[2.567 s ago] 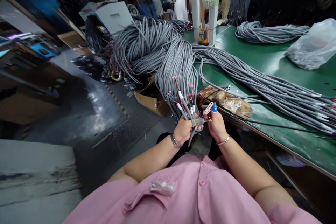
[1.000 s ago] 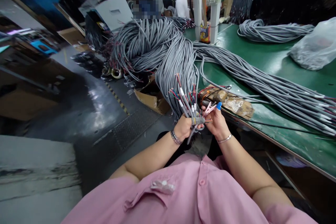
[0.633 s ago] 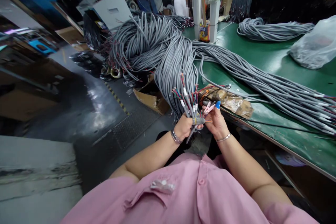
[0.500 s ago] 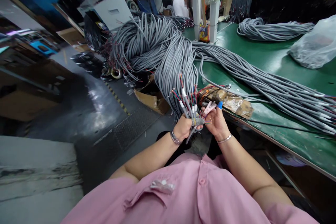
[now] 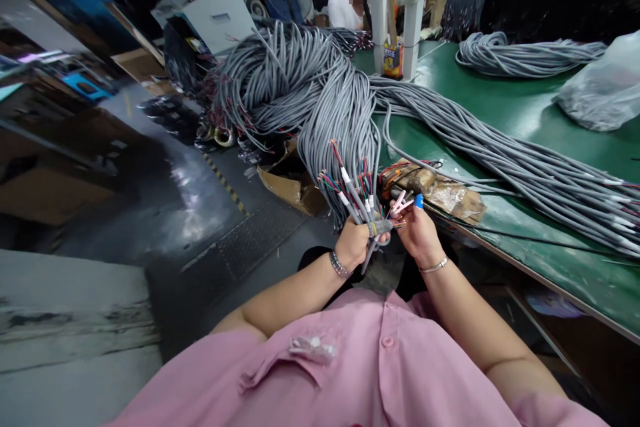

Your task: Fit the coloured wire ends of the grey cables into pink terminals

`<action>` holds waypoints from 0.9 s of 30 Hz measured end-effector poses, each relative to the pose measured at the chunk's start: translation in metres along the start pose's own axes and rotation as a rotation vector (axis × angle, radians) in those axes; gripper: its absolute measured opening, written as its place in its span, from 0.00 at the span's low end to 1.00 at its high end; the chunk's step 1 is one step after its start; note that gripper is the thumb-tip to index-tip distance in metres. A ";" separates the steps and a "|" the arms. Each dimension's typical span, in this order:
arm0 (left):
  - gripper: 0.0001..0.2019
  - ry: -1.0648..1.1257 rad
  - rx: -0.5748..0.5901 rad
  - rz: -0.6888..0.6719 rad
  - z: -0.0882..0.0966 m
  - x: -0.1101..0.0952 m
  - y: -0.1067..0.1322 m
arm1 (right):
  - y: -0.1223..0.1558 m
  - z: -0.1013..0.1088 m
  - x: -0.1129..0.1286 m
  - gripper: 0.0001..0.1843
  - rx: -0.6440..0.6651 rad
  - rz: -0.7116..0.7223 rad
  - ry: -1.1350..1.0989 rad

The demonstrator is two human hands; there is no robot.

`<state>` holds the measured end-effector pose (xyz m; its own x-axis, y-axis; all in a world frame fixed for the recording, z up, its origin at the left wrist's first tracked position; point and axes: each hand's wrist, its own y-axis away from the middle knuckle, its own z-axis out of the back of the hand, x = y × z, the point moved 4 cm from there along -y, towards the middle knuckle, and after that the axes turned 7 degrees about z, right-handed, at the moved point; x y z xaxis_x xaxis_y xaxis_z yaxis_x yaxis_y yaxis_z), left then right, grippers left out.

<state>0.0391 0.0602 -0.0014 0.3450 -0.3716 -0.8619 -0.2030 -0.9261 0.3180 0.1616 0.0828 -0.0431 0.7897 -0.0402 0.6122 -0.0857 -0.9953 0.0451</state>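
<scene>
My left hand (image 5: pixel 354 240) is closed around several grey cables (image 5: pixel 356 199), its thumb wrapped in a grey covering with a yellow band. White sleeves (image 5: pixel 345 175) ring the cable ends, where thin red, green, blue and black wires (image 5: pixel 336 155) fan out. Close by on the right, my right hand (image 5: pixel 421 235) has its fingers bent round a small pale-pink tool with two arms (image 5: pixel 400 204); its exact kind is unclear. A blue cover (image 5: pixel 419 201) sits on one right fingertip. Bare wire ends (image 5: pixel 399 223) show between the two hands, partly hidden by the fingers.
A large heap of grey cables (image 5: pixel 280 73) hangs over the left end of the green table (image 5: pixel 450 90). More cables (image 5: pixel 480 133) run along it to the right. A taped block (image 5: pixel 450 197) lies at the near edge. Behind a white post (image 5: pixel 380 7) sits a person (image 5: pixel 345 7).
The pink tool has turned slightly and its arms look further apart. Both hands stay close together, with the cables still in my left hand. The person behind has raised their head.
</scene>
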 end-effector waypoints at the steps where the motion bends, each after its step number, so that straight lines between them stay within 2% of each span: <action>1: 0.14 0.002 -0.003 0.007 0.000 0.001 -0.002 | -0.001 0.000 0.000 0.17 -0.005 0.006 0.010; 6: 0.14 -0.004 -0.009 0.016 0.003 0.006 -0.007 | -0.005 -0.002 -0.002 0.18 -0.018 -0.050 -0.012; 12: 0.15 -0.036 -0.011 0.005 0.005 0.008 -0.009 | -0.011 -0.003 -0.005 0.18 -0.095 -0.067 -0.082; 16: 0.14 -0.046 -0.024 0.012 0.007 0.008 -0.007 | -0.009 0.000 -0.007 0.20 -0.066 -0.065 -0.076; 21: 0.16 -0.004 -0.011 0.004 0.010 0.005 0.003 | 0.000 0.000 -0.004 0.27 0.016 -0.133 -0.087; 27: 0.13 0.076 -0.067 -0.050 0.009 0.006 0.008 | 0.004 -0.002 0.003 0.15 0.018 -0.091 -0.039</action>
<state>0.0312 0.0511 -0.0077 0.4218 -0.3262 -0.8460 -0.1230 -0.9450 0.3030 0.1621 0.0786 -0.0397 0.8168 0.0474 0.5750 -0.0021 -0.9964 0.0851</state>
